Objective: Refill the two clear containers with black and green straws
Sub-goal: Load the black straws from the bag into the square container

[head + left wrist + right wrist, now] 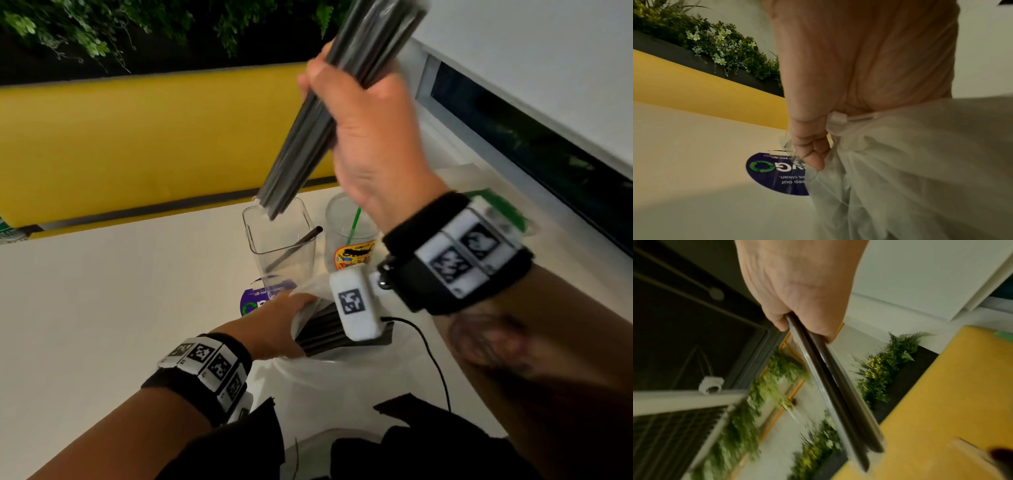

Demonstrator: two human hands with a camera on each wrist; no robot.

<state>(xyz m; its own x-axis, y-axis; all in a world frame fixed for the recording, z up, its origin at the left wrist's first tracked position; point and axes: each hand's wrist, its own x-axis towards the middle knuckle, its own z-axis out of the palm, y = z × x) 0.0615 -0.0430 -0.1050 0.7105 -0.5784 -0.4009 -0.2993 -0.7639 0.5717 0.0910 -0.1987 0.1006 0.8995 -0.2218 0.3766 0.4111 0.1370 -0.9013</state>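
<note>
My right hand (356, 113) grips a bundle of black straws (308, 137), tilted, its lower end at the mouth of the square clear container (281, 240). That container has one black straw (294, 248) leaning inside. Right of it stands a round clear container (346, 229) with one green straw (354, 224). My left hand (277, 325) holds a clear plastic bag (305, 308) of more black straws (325, 334) on the table. In the left wrist view the fingers (809, 151) pinch the bag (910, 162). The right wrist view shows the hand (803, 293) around the black straws (834, 386).
The white table (120, 291) carries a round purple sticker (253, 301) under the square container. A yellow padded bench back (137, 137) runs behind, with plants (85, 31) above. A green pack (503, 209) lies at far right. A black cable (431, 356) and dark cloth (394, 445) are near me.
</note>
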